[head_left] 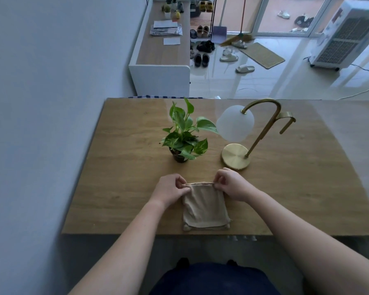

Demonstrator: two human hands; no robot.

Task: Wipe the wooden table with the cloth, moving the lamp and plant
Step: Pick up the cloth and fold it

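A beige folded cloth (203,207) lies on the wooden table (119,188) near its front edge. My left hand (168,191) pinches the cloth's far left corner and my right hand (232,184) pinches its far right corner, so the far edge is lifted slightly. Behind the cloth stands a small green plant (183,135) in a dark pot, at the table's middle. To its right stands a brass lamp (239,155) with a round base, a curved neck and a white globe shade. My right hand is close to the lamp's base.
A grey wall runs along the table's left side. Beyond the table stand a low white cabinet (160,77) with papers and small pots, several shoes on the tiled floor, a doormat and a white air cooler (345,37) at the far right.
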